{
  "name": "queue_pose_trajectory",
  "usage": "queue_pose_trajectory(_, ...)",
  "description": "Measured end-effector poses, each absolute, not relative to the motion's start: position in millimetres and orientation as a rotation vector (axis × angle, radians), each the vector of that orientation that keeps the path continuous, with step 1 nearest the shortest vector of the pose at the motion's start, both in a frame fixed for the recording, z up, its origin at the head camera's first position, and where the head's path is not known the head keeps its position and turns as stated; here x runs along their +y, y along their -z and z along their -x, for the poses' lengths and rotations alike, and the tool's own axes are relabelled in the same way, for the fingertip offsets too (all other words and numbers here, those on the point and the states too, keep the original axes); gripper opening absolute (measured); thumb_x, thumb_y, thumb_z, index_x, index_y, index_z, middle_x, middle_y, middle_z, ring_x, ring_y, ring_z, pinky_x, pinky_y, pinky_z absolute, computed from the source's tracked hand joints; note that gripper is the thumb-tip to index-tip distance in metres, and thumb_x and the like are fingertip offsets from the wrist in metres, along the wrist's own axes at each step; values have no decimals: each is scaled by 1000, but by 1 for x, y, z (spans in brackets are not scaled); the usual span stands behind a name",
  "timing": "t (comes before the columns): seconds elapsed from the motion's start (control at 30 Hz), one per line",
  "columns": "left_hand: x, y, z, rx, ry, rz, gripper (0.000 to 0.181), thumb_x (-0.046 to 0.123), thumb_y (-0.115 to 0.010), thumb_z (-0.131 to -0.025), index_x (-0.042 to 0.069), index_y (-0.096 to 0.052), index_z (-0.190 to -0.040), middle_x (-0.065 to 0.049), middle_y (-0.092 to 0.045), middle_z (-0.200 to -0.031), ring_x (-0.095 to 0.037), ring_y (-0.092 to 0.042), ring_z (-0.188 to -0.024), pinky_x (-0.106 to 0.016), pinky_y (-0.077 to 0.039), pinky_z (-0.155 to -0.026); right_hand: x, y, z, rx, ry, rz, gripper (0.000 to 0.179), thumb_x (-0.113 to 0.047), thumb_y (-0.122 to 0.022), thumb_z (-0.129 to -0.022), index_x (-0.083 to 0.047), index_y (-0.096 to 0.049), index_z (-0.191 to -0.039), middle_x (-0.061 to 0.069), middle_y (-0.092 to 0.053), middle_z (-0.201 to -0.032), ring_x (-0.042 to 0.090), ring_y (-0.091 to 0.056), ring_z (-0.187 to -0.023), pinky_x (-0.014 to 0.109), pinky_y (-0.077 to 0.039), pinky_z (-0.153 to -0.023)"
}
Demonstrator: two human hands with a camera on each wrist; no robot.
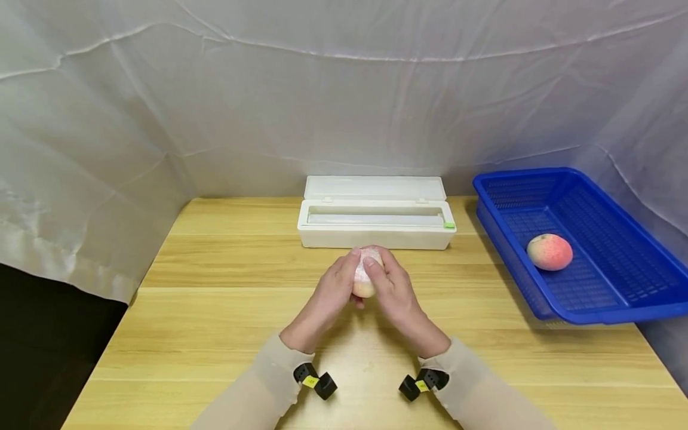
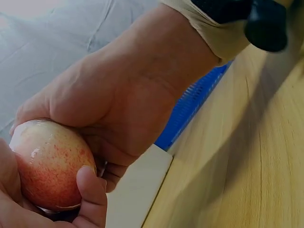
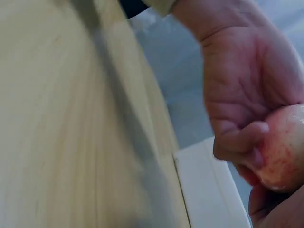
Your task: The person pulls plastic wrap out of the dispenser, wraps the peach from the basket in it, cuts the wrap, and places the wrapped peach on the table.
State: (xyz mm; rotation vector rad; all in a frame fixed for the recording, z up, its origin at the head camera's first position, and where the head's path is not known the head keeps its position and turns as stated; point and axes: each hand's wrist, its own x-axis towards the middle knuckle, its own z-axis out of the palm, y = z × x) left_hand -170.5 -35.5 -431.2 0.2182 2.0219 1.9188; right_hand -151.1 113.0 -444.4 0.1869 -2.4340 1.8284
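Note:
A peach (image 1: pixel 365 289), pale yellow with red speckles, is held between both hands above the table. Clear film covers it, crinkled and white on top in the head view and glossy in the left wrist view, where the peach (image 2: pixel 54 164) shows its red side. My left hand (image 1: pixel 332 288) grips it from the left, thumb on top. From the right, my right hand (image 1: pixel 396 292) curls round it with its thumb pressed on the film. In the right wrist view the left hand's bent fingers touch the peach (image 3: pixel 282 147), partly cut off by the frame edge.
Behind the hands stands a white cling film dispenser (image 1: pixel 376 237), lid raised, a roll inside and a green slider at its right end. On the right, a blue plastic basket (image 1: pixel 510 257) contains another peach (image 1: pixel 549 252). A grey curtain (image 1: pixel 344 107) encloses the wooden table (image 1: pixel 215 334).

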Motion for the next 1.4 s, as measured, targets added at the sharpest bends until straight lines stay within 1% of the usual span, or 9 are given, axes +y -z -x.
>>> queue_pose_trajectory(0.2,-42,428,173,1774,-2036,-79,61,57,-40,-109,1,-61,-120,-2,-63,-76,-11,-58,-51,-23,-53,-48,123,446,154,-2405,-1967,-434,41,-24,-45,-114,-9,-47,-152,18,-64,-134,28,-60,-121,51,-42,-115)
queue_pose_trajectory(0.27,-45,425,174,1661,-2077,-31,63,58,-43,-107,-1,-60,-120,-3,-65,-72,-10,-60,-50,-21,-52,-46,126,445,154,-2410,-1980,-465,45,-24,-50,-112,-11,-45,-155,17,-58,-142,26,-54,-126,49,-44,-113)
queue_pose_trajectory(0.43,-53,420,177,1568,-2075,-81,62,58,-42,-107,0,-59,-118,-3,-67,-70,-9,-61,-51,-19,-52,-46,130,441,153,-2359,-2028,-537,55,-26,-61,-108,-6,-46,-156,22,-58,-139,24,-56,-116,30,-52,-97)
queue_pose_trajectory(0.6,-58,417,179,1515,-2074,-104,62,58,-41,-107,0,-58,-119,-4,-68,-71,-9,-62,-50,-19,-52,-46,134,441,154,-2290,-2146,-618,65,-28,-72,-102,-1,-46,-156,21,-56,-138,18,-56,-115,25,-52,-97)
queue_pose_trajectory(0.7,-56,416,179,1564,-2091,-131,59,54,-41,-109,-1,-57,-122,-3,-66,-78,-10,-60,-55,-19,-52,-50,138,440,155,-2292,-2159,-647,64,-24,-71,-103,-1,-45,-157,22,-55,-143,14,-56,-118,25,-52,-97)
queue_pose_trajectory(0.83,-50,419,176,1858,-2070,-251,49,43,-41,-113,-2,-55,-128,-8,-63,-97,-14,-60,-76,-24,-54,-65,137,435,155,-2254,-2244,-485,52,-20,-56,-110,0,-45,-157,22,-53,-153,10,-59,-122,25,-54,-100)
queue_pose_trajectory(1.07,-44,428,168,2543,-1827,-561,43,39,-52,-110,3,-50,-135,-16,-57,-129,-26,-58,-113,-45,-49,-101,119,429,150,-2073,-2657,-112,56,-41,-38,-114,2,-47,-149,4,-65,-124,13,-66,-107,44,-59,-93)
queue_pose_trajectory(1.23,-43,432,167,2640,-1746,-697,52,42,-52,-110,1,-45,-142,-17,-53,-130,-27,-57,-110,-46,-52,-98,116,425,147,-2101,-2601,-83,55,-39,-34,-114,8,-52,-134,3,-71,-99,17,-70,-83,38,-61,-80)
queue_pose_trajectory(1.4,-44,433,167,2643,-1731,-745,70,60,-48,-108,2,-43,-146,-18,-52,-132,-28,-57,-111,-46,-52,-98,117,425,147,-2031,-2674,-109,55,-40,-30,-115,6,-50,-136,4,-68,-100,16,-67,-78,33,-60,-77)
